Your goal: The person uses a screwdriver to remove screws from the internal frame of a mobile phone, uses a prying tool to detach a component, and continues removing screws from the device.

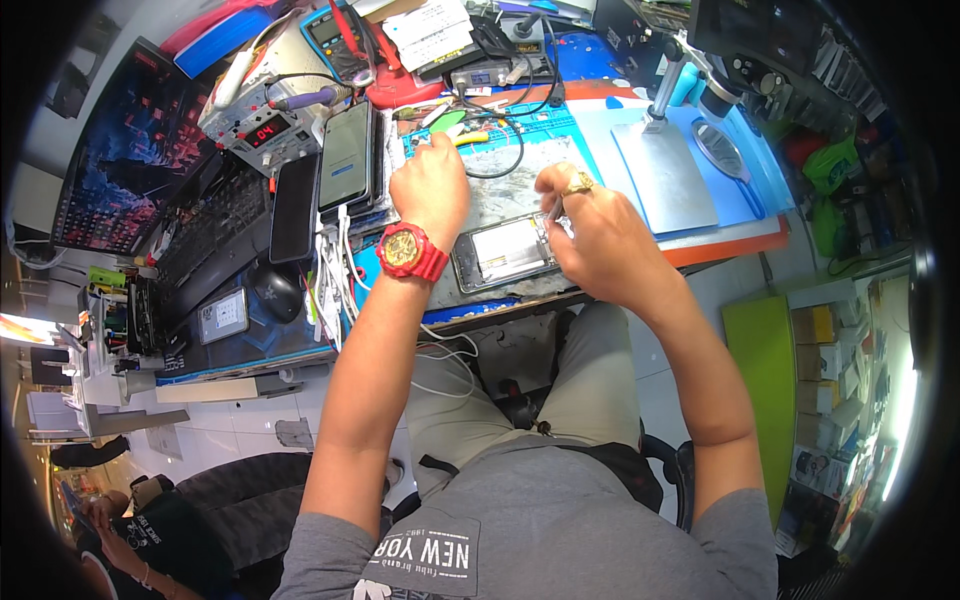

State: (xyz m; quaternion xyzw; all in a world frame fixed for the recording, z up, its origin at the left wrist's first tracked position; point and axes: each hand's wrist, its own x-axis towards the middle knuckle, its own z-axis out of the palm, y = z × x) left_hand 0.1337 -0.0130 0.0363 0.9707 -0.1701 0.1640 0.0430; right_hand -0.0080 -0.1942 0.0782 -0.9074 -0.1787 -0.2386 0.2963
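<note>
My left hand, with a red watch on the wrist, reaches to the loose tools at the back of the repair mat; its fingers curl down beside a green piece and yellow-handled pliers, and what they hold is hidden. An opened phone lies on the mat with its insides showing. My right hand, wearing a gold ring, is closed on a thin metal tool over that phone's right end.
Phones, cables and a power supply crowd the left, beside a keyboard and monitor. A microscope stand and round magnifier are at right. Another person is at lower left, holding a device.
</note>
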